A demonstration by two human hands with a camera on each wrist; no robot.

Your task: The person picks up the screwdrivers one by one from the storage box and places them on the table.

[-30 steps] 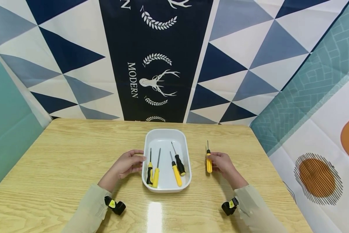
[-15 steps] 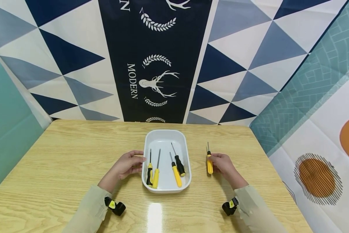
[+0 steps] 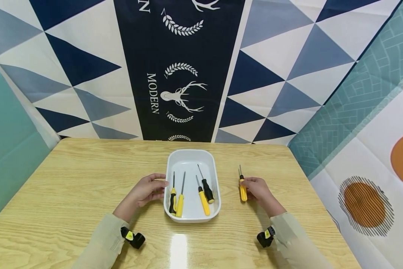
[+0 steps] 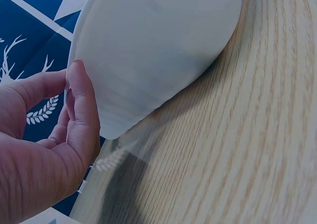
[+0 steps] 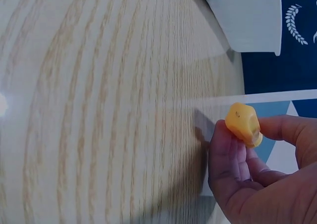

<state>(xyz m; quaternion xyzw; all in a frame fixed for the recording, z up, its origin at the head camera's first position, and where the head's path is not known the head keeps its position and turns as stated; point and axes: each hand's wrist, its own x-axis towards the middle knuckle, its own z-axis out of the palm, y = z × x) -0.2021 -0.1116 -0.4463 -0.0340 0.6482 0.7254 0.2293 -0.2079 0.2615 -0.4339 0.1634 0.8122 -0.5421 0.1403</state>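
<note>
In the head view, the left forearm angles inward over the wooden table (image 3: 87,179), and the left hand (image 3: 150,188) pinches the near-side rim of the white tray (image 3: 192,207), thumb over the edge, fingers against the outer wall. Four screwdrivers (image 3: 204,201) lie in the tray, two to its left and two to its right. The right hand (image 3: 256,188), well apart from the tray's right side, pinches a yellow handle (image 3: 243,191), its shaft pointing away from the person.

In the left wrist view, the thumb and fingers nearly close across the tray's rim, with the wall between them.

In the right wrist view, the yellow handle sits between thumb and fingertips, its butt end toward the camera; a second yellow end shows just beneath, partly hidden.
</note>
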